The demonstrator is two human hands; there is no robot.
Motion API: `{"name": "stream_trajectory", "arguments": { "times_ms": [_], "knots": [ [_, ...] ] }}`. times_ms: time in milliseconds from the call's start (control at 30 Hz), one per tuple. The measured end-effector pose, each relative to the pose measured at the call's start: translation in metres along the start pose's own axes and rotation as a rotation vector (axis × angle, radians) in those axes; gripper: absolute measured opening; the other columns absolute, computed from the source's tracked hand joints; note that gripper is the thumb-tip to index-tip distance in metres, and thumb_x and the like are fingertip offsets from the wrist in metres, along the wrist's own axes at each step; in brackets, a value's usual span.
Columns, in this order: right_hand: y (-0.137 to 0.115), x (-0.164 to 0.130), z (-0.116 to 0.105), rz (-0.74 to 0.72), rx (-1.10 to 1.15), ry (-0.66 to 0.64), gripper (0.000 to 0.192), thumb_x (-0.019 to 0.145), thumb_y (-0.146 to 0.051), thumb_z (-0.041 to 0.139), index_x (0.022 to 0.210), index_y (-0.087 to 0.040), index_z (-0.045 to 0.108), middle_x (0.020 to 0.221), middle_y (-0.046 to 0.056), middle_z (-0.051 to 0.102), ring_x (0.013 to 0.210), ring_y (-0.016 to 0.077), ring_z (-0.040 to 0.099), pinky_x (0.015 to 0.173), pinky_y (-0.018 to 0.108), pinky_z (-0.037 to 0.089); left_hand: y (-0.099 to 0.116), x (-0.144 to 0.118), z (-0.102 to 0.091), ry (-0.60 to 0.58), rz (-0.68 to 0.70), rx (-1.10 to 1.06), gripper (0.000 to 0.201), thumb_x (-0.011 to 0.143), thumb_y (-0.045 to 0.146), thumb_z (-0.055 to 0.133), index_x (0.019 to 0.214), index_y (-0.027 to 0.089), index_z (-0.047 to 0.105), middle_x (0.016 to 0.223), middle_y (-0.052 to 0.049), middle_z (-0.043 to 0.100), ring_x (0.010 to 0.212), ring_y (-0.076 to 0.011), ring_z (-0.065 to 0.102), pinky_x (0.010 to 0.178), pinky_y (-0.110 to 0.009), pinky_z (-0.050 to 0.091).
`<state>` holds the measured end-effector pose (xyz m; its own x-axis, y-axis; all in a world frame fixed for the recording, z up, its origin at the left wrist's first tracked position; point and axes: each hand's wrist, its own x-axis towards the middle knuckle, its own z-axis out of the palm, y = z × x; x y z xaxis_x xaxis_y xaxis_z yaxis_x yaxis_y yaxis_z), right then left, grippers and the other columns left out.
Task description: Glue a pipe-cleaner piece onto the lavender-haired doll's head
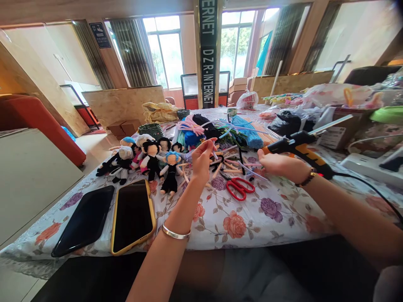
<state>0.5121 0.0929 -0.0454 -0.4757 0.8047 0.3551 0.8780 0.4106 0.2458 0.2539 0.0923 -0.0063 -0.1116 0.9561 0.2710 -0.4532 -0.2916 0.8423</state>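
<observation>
My left hand [204, 159] is raised over the table, thumb and fingers pinched on a thin, pale lavender pipe cleaner [214, 146]. To its right, my right hand [281, 165] is closed with the fingertips beside the nozzle of a black and orange hot glue gun [297, 146]. What those fingers grip is hidden; the gun's handle lies behind my wrist, outside the palm. A clear glue stick [333, 123] sticks out of the gun's rear. Below and between my hands are red-handled scissors [241, 188] and scattered cut pipe cleaners [231, 162].
Several small yarn dolls [151, 157] stand and lie at left, behind two phones [134, 218]. Bundles of coloured pipe cleaners [245, 131] are heaped at the back. The gun's black cord [362, 179] runs right, near a cardboard box [338, 128] and plastic bags.
</observation>
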Motion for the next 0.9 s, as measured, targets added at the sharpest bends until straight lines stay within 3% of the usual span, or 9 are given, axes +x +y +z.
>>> {"name": "stream_trajectory", "arguments": {
  "times_ms": [100,233,333,467,667,833,900],
  "knots": [
    [-0.008,0.0,-0.003,-0.023,-0.184,-0.061,0.043,0.084,-0.008,0.032,0.119,0.003,0.054,0.08,0.018,0.067,0.071,0.0239,0.061,0.062,0.031,0.041,-0.001,0.0,0.0,-0.005,0.006,0.004,0.014,0.073,0.03,0.069,0.078,0.018,0.074,0.06,0.002,0.053,0.054,-0.0032,0.042,0.051,-0.018,0.032],
    [-0.022,0.009,-0.023,-0.011,-0.178,-0.06,0.04,0.089,-0.019,0.037,0.118,0.002,0.053,0.08,0.018,0.066,0.071,0.0233,0.061,0.058,0.03,0.039,-0.001,0.0,-0.001,-0.009,0.019,0.011,0.013,0.074,0.029,0.068,0.079,0.018,0.073,0.061,0.002,0.054,0.055,-0.0034,0.042,0.052,-0.017,0.033],
    [-0.043,0.022,-0.047,-0.077,0.009,-0.192,0.041,0.092,-0.041,0.039,0.096,-0.007,0.062,0.071,0.013,0.063,0.062,0.0201,0.058,0.055,0.029,0.035,-0.002,0.0,-0.001,-0.016,0.016,0.021,0.015,0.074,0.031,0.068,0.081,0.019,0.073,0.062,0.002,0.054,0.054,-0.0033,0.041,0.05,-0.017,0.031],
    [-0.079,0.03,-0.066,-0.166,0.219,-0.484,0.047,0.091,-0.048,0.037,0.063,-0.017,0.058,0.058,0.005,0.058,0.05,0.0136,0.05,0.048,0.026,0.027,-0.003,0.0,-0.001,-0.016,0.013,0.025,0.018,0.074,0.034,0.068,0.084,0.019,0.073,0.063,0.002,0.055,0.055,-0.0035,0.041,0.05,-0.017,0.031],
    [-0.096,0.026,-0.064,-0.203,0.17,-0.405,0.034,0.087,-0.038,0.047,0.063,-0.017,0.057,0.058,0.004,0.054,0.054,0.0139,0.048,0.051,0.027,0.024,-0.004,0.001,-0.002,-0.008,0.017,0.032,0.019,0.075,0.034,0.067,0.084,0.019,0.073,0.062,0.002,0.053,0.054,-0.0032,0.04,0.051,-0.017,0.032],
    [-0.079,0.026,-0.074,-0.063,0.233,-0.433,0.032,0.086,-0.036,0.048,0.06,-0.017,0.052,0.061,0.005,0.056,0.057,0.0139,0.05,0.053,0.026,0.029,-0.005,0.001,-0.002,0.005,0.011,0.016,0.017,0.074,0.033,0.068,0.083,0.019,0.073,0.063,0.003,0.053,0.053,-0.0029,0.04,0.049,-0.017,0.031],
    [-0.068,0.026,-0.077,-0.043,0.326,-0.368,0.032,0.087,-0.037,0.047,0.062,-0.018,0.051,0.062,0.004,0.056,0.055,0.0131,0.05,0.053,0.026,0.031,-0.004,0.001,-0.002,0.005,0.011,0.009,0.015,0.074,0.032,0.067,0.08,0.019,0.073,0.061,0.002,0.053,0.054,-0.0032,0.041,0.051,-0.017,0.032]
  ]
}}
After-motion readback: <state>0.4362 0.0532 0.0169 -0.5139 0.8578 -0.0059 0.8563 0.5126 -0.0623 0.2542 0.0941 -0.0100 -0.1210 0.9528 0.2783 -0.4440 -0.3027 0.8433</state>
